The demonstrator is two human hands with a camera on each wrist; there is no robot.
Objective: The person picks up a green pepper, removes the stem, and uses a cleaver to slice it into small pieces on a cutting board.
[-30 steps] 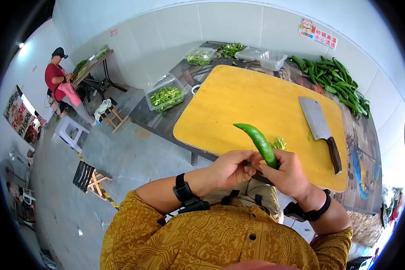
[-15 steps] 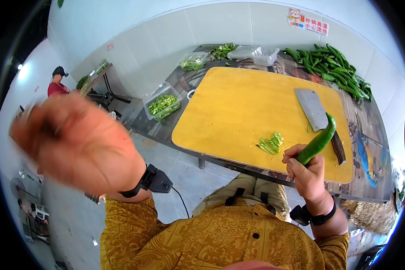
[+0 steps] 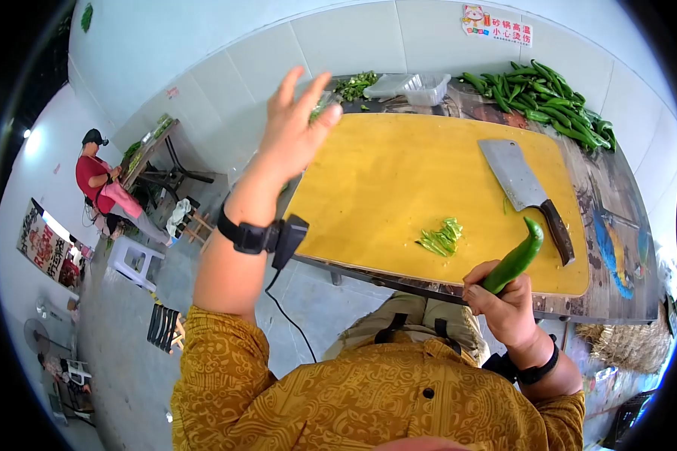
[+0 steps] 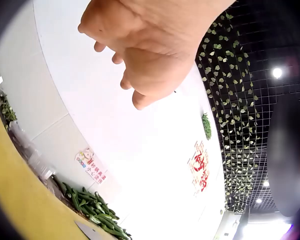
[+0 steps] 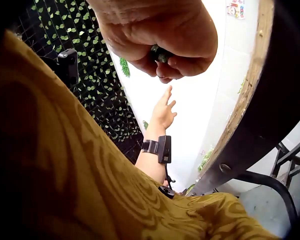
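Note:
My right hand [image 3: 508, 308] grips a curved green chili pepper [image 3: 516, 259] near the front edge of the yellow cutting board [image 3: 376, 180], its tip pointing up. From the right wrist view the fingers curl round a dark end [image 5: 161, 53] of it. My left hand [image 3: 292, 139] is raised in the air at the board's left side, fingers spread, holding nothing. Its palm also shows in the left wrist view. A small heap of sliced green pepper [image 3: 441, 237] lies on the board. Right of it rests a cleaver [image 3: 513, 171] with a dark handle.
A pile of whole green peppers [image 3: 553, 101] lies at the table's back right. Clear plastic boxes [image 3: 427, 90] and green trimmings [image 3: 356, 86] are at the back. A person in red [image 3: 101, 173] stands by another table on the far left, near a stool [image 3: 134, 261].
My left hand has left the pepper, swung out to the left, then risen forward with fingers spread. My right hand has moved right, still gripping the pepper.

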